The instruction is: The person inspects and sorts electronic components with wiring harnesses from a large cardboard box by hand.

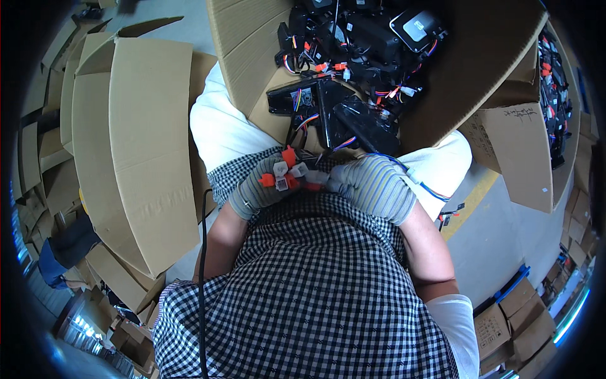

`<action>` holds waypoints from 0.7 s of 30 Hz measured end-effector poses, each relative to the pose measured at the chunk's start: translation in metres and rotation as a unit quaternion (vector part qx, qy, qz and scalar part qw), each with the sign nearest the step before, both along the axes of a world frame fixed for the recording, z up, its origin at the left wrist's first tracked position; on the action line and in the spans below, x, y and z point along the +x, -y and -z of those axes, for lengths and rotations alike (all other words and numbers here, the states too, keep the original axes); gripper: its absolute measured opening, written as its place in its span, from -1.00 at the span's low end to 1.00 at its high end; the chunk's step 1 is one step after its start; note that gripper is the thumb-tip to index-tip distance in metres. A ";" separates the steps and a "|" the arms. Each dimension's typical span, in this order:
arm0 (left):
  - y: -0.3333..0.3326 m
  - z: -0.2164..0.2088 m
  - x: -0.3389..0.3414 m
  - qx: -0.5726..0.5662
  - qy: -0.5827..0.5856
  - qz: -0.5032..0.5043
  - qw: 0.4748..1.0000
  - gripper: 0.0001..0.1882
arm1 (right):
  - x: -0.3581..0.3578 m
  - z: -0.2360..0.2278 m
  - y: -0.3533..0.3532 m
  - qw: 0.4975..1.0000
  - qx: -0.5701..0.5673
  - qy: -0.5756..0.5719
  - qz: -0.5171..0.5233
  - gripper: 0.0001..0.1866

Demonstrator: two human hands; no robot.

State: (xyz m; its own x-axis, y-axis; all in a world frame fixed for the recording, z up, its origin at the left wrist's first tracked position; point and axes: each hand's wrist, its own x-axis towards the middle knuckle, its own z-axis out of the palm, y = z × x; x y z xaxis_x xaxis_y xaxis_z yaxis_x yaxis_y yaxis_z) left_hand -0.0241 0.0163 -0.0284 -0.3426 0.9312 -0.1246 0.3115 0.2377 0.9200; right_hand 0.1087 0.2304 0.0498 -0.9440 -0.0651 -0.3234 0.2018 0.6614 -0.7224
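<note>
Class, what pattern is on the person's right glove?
The right glove is greyish with stripes, best seen in the head view.

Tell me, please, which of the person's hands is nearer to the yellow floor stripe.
The right: the right hand is to the left of the yellow floor stripe, while the left hand is farther left, holding red and white connectors.

Nothing was legible. Dark handwriting (519,114) sat on a cardboard carton flap (516,148), 2 o'clock; unreadable print (487,338) on a brown carton (493,316), 4 o'clock; pale label (416,30) on a black housing (403,21), 1 o'clock.
</note>
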 end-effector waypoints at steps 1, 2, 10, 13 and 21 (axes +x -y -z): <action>-0.001 -0.001 -0.005 -0.007 -0.018 0.043 0.999 -0.83 | -0.003 -0.005 -0.002 0.999 0.030 0.012 -0.044 -0.86; 0.000 -0.002 -0.009 -0.014 -0.036 0.086 0.995 -0.81 | -0.005 -0.003 -0.003 0.999 0.030 0.012 -0.042 -0.86; 0.017 0.015 -0.001 -0.082 -0.098 0.084 0.988 -0.85 | 0.013 0.048 0.015 0.991 -0.124 -0.037 0.023 -0.81; 0.005 0.001 -0.001 -0.161 0.115 0.017 0.980 -0.88 | 0.011 0.050 0.015 0.994 -0.108 0.024 -0.009 -0.77; 0.006 -0.004 -0.001 -0.082 -0.021 0.045 0.995 -0.88 | 0.012 0.053 0.013 0.992 -0.127 0.025 -0.011 -0.70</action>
State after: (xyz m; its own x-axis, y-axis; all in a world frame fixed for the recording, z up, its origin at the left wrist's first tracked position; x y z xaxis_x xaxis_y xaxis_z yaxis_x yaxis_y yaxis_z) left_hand -0.0252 0.0105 -0.0243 -0.2662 0.9269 -0.2647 0.3752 0.3526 0.8573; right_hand 0.1211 0.2169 -0.0036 -0.9248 -0.1709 -0.3399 0.2284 0.4650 -0.8553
